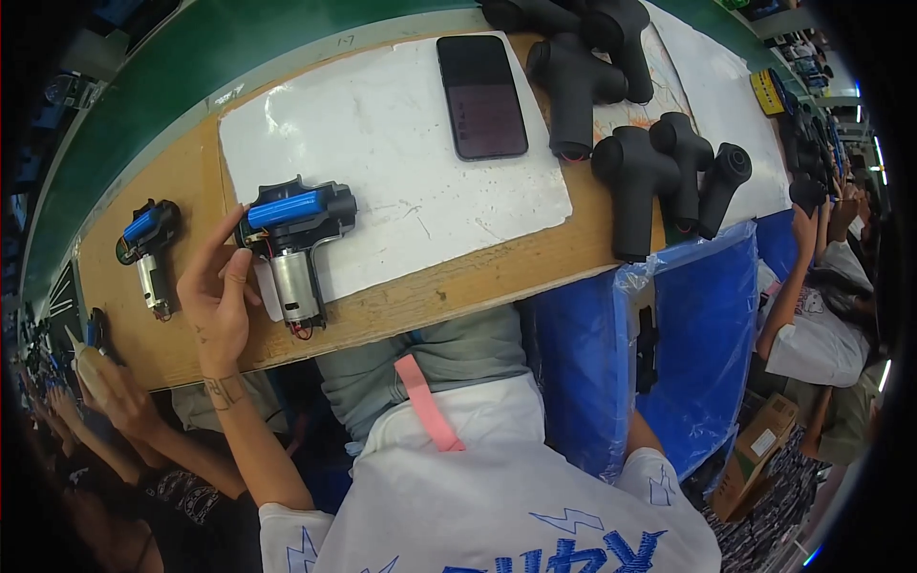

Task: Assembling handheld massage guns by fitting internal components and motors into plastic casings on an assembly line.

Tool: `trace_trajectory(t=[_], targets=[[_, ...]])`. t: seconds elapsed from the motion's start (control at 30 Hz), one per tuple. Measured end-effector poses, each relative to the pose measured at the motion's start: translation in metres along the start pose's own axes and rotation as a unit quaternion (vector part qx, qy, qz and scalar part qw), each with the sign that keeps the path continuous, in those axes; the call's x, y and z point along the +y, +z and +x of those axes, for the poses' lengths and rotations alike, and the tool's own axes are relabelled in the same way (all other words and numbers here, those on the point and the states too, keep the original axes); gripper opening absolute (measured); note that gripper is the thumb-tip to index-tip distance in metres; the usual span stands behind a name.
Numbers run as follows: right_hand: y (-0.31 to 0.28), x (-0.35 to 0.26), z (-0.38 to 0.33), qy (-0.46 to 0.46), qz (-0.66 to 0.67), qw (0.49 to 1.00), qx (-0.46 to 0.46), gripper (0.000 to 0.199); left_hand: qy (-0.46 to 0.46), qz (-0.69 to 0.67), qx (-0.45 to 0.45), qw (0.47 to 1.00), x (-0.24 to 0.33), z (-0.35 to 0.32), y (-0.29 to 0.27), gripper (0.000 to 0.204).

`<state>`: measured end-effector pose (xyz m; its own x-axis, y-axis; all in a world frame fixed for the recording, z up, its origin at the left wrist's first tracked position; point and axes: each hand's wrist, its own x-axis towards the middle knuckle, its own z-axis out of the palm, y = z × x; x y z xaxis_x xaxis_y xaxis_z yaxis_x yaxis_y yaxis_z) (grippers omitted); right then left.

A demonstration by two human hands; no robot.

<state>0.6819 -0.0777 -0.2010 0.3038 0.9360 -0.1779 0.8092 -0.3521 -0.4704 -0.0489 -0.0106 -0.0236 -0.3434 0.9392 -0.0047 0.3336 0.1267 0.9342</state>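
Motor unit (296,286) tended by the left hand (218,301) at the white sheet (401,229)

Well to the left of the sheet, beyond a second motor unit (150,267) set on the bare worktop (458,292), a co-worker's hand (119,392) can be seen. Just beside the sheet's left edge, the left hand is raised with its wrist off the wood. The main motor unit is laid on the sheet's left end, its blue battery (285,208) crosswise and its silver motor (294,279) pointed toward the sheet's near edge. The left grip is partly spread at the unit's left side, index finger and thumb apart near the thin wires (256,239); whether anything is pinched cannot be told.

On the sheet's far right part a phone (483,100) is laid. Right of the sheet, black massage guns (635,181) are clustered. Nearer than the sheet's right end, the right forearm (646,435) is lost behind the wall of a blue bin (683,372); the right hand is hidden, so its grip cannot be told.

The step in hand is judged to be the steadying of the unit. It would be done best with the black casing (334,212) held rather than the wires, the pressure kept light, and the motor end kept back from the sheet's near edge.
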Motion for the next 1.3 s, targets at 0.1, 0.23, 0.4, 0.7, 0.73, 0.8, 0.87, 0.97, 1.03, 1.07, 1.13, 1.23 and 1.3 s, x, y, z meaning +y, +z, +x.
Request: trace_trajectory(t=[0.1, 0.23, 0.4, 0.7, 0.73, 0.8, 0.87, 0.97, 1.03, 1.07, 1.13, 1.23, 1.3], targets=[[-0.024, 0.008, -0.027, 0.007, 0.004, 1.0, 0.018, 0.043, 0.024, -0.008, -0.03, 0.999, 0.01, 0.005, 0.006, 0.043], [0.037, -0.001, 0.004, 0.008, 0.008, 0.999, 0.03, 0.048, 0.005, -0.039, -0.045, 0.998, 0.016, 0.003, 0.009, 0.046], [0.028, 0.034, -0.007, 0.005, 0.014, 1.0, 0.023, 0.054, 0.011, 0.01, -0.003, 1.0, 0.016, -0.016, 0.012, 0.046], [-0.116, -0.151, 0.023, 0.122, 0.26, 0.928, -0.238, 0.088, 0.092, 0.024, 0.014, 0.995, 0.021, -0.036, 0.036, 0.048], [-0.153, -0.108, 0.028, 0.079, 0.286, 0.93, -0.215, 0.087, 0.09, 0.021, 0.011, 0.996, 0.019, -0.032, 0.039, 0.048], [-0.179, -0.173, 0.027, 0.017, 0.297, 0.924, -0.241, 0.085, 0.087, 0.033, 0.017, 0.996, 0.019, -0.031, 0.04, 0.048], [-0.197, -0.25, 0.032, -0.031, 0.239, 0.92, -0.309, 0.083, 0.088, 0.046, 0.024, 0.995, 0.016, -0.032, 0.037, 0.047], [-0.184, -0.336, 0.024, -0.244, 0.021, 0.932, -0.265, 0.074, 0.071, 0.059, 0.018, 0.996, 0.019, -0.032, 0.036, 0.046], [-0.131, -0.409, 0.003, -0.32, -0.065, 0.921, -0.214, 0.065, 0.075, 0.079, 0.003, 0.994, 0.029, -0.031, 0.045, 0.046], [-0.107, -0.436, 0.002, -0.375, -0.082, 0.901, -0.202, 0.062, 0.075, 0.079, 0.014, 0.994, 0.026, -0.032, 0.046, 0.046], [-0.081, -0.485, 0.004, -0.486, -0.134, 0.822, -0.265, 0.05, 0.076, 0.076, 0.034, 0.994, 0.019, -0.033, 0.045, 0.045], [-0.054, -0.548, -0.005, -0.489, -0.335, 0.723, -0.354, 0.042, 0.086, 0.067, 0.031, 0.993, 0.014, -0.033, 0.043, 0.045], [-0.046, -0.546, -0.003, -0.565, -0.322, 0.703, -0.286, 0.041, 0.093, 0.061, 0.03, 0.993, 0.016, -0.033, 0.042, 0.045]])
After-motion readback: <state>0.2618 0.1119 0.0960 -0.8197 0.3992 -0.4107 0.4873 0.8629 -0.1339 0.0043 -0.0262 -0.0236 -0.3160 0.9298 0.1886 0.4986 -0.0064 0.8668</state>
